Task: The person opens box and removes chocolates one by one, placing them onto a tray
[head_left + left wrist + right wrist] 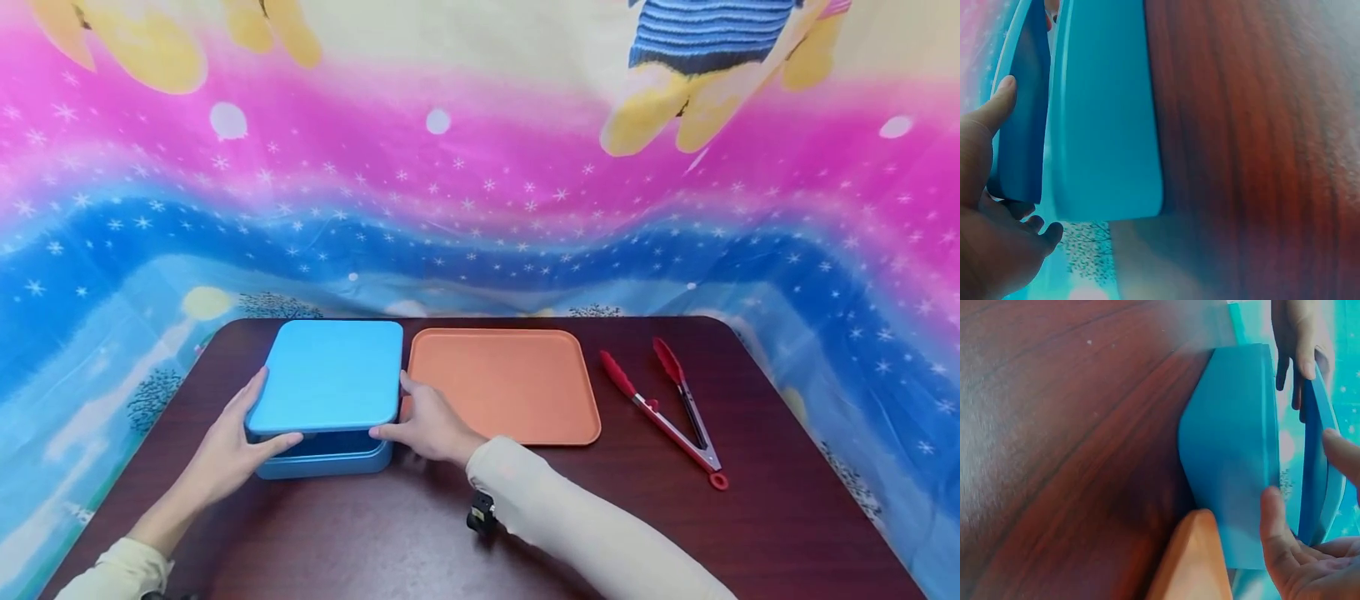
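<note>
together, left hand [242,442] and right hand [431,423] hold lid [330,375] above box [326,465].

Left wrist view. The blue box [1107,112] shows its outer wall. Left of the box, across a narrow gap, is the blue lid [1025,131], gripped by the left hand [988,244] with the thumb on its rim. Right of the box: wood-grained tabletop [1247,150]. Below the box: tree-patterned cloth [1088,250].

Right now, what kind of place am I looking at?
Probably an indoor corner set up for hands-on work: a cartoon cloth hangs behind the table, where a tray lies.
</note>
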The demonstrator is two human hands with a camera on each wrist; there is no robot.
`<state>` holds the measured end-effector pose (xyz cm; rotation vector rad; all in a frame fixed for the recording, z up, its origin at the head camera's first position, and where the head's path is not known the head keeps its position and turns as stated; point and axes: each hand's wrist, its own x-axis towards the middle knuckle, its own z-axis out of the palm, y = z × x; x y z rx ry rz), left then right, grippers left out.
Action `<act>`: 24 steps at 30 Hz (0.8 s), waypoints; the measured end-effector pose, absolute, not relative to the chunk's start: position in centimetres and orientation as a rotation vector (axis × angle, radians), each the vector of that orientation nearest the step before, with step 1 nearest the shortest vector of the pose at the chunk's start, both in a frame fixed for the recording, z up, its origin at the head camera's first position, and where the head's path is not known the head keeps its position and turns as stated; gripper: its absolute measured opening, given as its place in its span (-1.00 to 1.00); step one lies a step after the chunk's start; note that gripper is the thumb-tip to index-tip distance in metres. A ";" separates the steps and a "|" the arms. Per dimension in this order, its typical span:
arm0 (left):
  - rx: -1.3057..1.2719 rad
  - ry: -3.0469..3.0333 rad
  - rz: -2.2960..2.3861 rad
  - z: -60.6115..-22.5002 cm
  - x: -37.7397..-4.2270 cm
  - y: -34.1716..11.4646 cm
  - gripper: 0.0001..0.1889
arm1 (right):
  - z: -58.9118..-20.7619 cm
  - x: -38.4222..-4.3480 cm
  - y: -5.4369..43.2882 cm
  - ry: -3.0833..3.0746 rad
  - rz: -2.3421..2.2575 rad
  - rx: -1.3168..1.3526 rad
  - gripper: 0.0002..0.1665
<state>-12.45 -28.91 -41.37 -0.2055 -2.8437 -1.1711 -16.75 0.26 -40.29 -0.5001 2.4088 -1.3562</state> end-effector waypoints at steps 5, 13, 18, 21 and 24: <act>-0.215 -2.797 -1.184 -40.4 -12.0 -28.5 0.12 | -39.9 -16.7 0.9 2.342 -1.481 -0.543 0.17; -0.246 -2.761 -1.261 -39.8 -11.2 -28.2 0.09 | -40.2 -16.2 1.7 2.165 -1.766 -0.524 -0.25; -0.266 -2.762 -1.276 -39.6 -10.7 -27.8 0.00 | -40.4 -15.6 2.2 2.118 -1.850 -0.476 -0.29; -0.268 -2.744 -1.297 -39.3 -10.5 -27.9 -0.17 | -40.3 -15.5 2.4 2.101 -1.881 -0.438 -0.28; -0.226 -2.711 -1.328 -39.1 -10.4 -28.3 -0.32 | -40.1 -15.3 2.6 2.120 -1.878 -0.424 -0.26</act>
